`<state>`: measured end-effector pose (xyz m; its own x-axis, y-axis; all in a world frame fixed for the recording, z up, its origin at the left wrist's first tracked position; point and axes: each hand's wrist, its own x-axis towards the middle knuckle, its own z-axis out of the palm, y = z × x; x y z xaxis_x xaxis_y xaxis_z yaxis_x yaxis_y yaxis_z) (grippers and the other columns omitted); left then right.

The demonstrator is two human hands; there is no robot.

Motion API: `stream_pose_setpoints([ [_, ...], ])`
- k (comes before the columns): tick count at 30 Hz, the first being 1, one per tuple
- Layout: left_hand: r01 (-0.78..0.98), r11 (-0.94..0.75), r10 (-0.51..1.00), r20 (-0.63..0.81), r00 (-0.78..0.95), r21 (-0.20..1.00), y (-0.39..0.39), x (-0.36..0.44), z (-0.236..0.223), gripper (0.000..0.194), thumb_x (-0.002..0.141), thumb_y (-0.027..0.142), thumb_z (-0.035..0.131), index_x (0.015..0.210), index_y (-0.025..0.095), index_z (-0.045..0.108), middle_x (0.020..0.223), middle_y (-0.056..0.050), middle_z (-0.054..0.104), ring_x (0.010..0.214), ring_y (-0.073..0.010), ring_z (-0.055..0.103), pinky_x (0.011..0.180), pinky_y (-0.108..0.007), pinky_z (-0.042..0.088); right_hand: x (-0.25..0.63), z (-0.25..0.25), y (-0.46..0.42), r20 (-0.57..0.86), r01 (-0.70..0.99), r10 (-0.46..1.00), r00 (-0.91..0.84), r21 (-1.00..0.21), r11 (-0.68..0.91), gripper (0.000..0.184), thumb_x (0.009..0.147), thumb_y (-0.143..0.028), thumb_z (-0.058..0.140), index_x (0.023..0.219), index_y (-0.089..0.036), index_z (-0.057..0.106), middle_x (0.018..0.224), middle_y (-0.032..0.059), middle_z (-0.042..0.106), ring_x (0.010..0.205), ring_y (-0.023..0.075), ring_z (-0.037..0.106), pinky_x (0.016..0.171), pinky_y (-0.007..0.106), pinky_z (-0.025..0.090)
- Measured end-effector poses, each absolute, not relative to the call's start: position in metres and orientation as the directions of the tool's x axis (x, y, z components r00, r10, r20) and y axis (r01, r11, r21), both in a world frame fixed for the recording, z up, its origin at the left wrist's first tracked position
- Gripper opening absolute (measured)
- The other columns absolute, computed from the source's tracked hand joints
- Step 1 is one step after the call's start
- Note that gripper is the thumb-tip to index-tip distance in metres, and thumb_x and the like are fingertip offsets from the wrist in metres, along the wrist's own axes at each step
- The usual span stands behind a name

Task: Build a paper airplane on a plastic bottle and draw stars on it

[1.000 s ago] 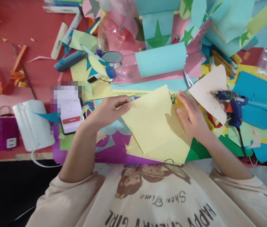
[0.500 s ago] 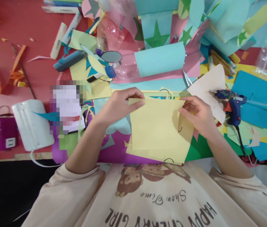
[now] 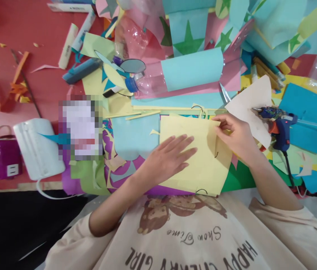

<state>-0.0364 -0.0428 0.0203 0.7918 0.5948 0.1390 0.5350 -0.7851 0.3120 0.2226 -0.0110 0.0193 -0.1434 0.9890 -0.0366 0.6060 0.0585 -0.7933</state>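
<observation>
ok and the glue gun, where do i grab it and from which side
Best by the handle of the glue gun, coming from the near right side: the handle points towards you, with the cord leaving its bottom end. The metal nozzle points left over the white paper, and a red light shows, so the tip may be hot.

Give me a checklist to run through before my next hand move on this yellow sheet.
1. Left hand spread flat on the top yellow sheet: ok.
2. Right hand holding its upper right corner: ok.
3. Top sheet's edges matching the yellow paper beneath: not ok, the lower one juts out on the right.
4. Glue gun off loose paper: not ok, it lies over the pale paper piece.
5. Glue gun's nozzle cool: cannot tell.
</observation>
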Motion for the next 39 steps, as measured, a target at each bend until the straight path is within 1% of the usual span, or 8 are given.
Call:
stream_pose_setpoints([
  [7,0.524,-0.818,0.559,0.112,0.821,0.239,-0.046,-0.031,-0.004,0.047,0.101,0.039,0.045,0.145,0.022,0.045,0.153,-0.010,0.045,0.142,-0.0246,0.043,0.116,-0.040,0.037,0.211,0.027,0.006,-0.008,0.661,0.977,-0.214,-0.737,0.139,0.029,0.085,-0.017,0.058,0.112,-0.022,0.067,0.098,0.0042,0.072,0.086,0.0185,0.067,0.082,0.033,0.054],
  [16,0.532,-0.814,0.563,0.090,0.822,0.231,-0.046,-0.029,-0.010,0.048,0.101,0.039,0.045,0.145,0.022,0.043,0.155,-0.011,0.042,0.143,-0.0251,0.041,0.117,-0.042,0.035,0.196,0.026,0.018,0.024,0.708,0.952,-0.306,-0.663,0.244,0.032,0.085,-0.007,0.049,0.104,-0.021,0.070,0.096,0.0058,0.071,0.089,0.0218,0.064,0.084,0.037,0.050],
  [20,0.536,-0.814,0.569,0.119,0.814,0.224,-0.048,-0.028,-0.012,0.043,0.101,0.040,0.043,0.137,0.017,0.049,0.154,-0.014,0.042,0.143,-0.0257,0.042,0.116,-0.043,0.038,0.198,0.024,0.012,0.061,0.727,0.934,-0.353,-0.611,0.314,0.032,0.087,-0.006,0.047,0.101,-0.022,0.071,0.099,0.0065,0.071,0.096,0.0239,0.063,0.088,0.040,0.049],
  [24,0.527,-0.815,0.574,0.205,0.793,0.241,-0.050,-0.028,-0.008,0.039,0.101,0.039,0.045,0.130,0.014,0.053,0.145,-0.017,0.053,0.136,-0.0285,0.051,0.112,-0.046,0.044,0.200,0.022,0.003,0.118,0.722,0.936,-0.330,-0.608,0.331,0.031,0.088,-0.007,0.048,0.100,-0.023,0.072,0.097,0.0065,0.072,0.097,0.0239,0.064,0.089,0.041,0.051],
  [28,0.554,-0.731,0.671,0.272,0.690,0.398,-0.047,-0.036,0.001,0.031,0.101,0.030,0.045,0.128,0.017,0.051,0.140,-0.016,0.057,0.133,-0.0260,0.053,0.109,-0.044,0.047,0.205,0.026,0.000,0.086,0.632,0.977,-0.194,-0.751,0.191,0.023,0.089,-0.013,0.052,0.096,-0.023,0.072,0.099,0.0055,0.073,0.095,0.0212,0.067,0.086,0.038,0.054],
  [31,0.633,-0.502,0.861,0.273,0.429,0.589,-0.039,-0.050,0.006,0.037,0.098,0.028,0.051,0.134,0.023,0.045,0.143,-0.016,0.053,0.135,-0.0258,0.051,0.106,-0.044,0.049,0.212,0.032,-0.001,-0.067,0.486,0.995,-0.076,-0.874,-0.021,0.014,0.086,-0.019,0.060,0.092,-0.024,0.072,0.095,0.0037,0.073,0.087,0.0189,0.068,0.078,0.035,0.056],
  [35,0.555,-0.166,0.979,0.069,0.192,0.815,-0.024,-0.066,0.011,0.053,0.089,0.035,0.062,0.137,0.023,0.042,0.129,-0.013,0.062,0.112,-0.0225,0.066,0.089,-0.037,0.057,0.221,0.034,-0.011,-0.199,0.313,0.977,0.075,-0.926,-0.213,0.009,0.080,-0.020,0.067,0.087,-0.022,0.070,0.081,0.0024,0.071,0.074,0.0161,0.067,0.065,0.030,0.054],
  [39,0.529,0.008,0.981,-0.109,0.159,0.848,-0.007,-0.070,0.016,0.046,0.084,0.032,0.061,0.127,0.020,0.052,0.099,-0.005,0.071,0.092,-0.0180,0.069,0.086,-0.033,0.056,0.224,0.031,-0.035,-0.152,0.347,0.981,0.120,-0.919,-0.185,0.018,0.079,-0.021,0.065,0.098,-0.023,0.067,0.076,0.0000,0.065,0.068,0.0137,0.063,0.058,0.026,0.051],
])
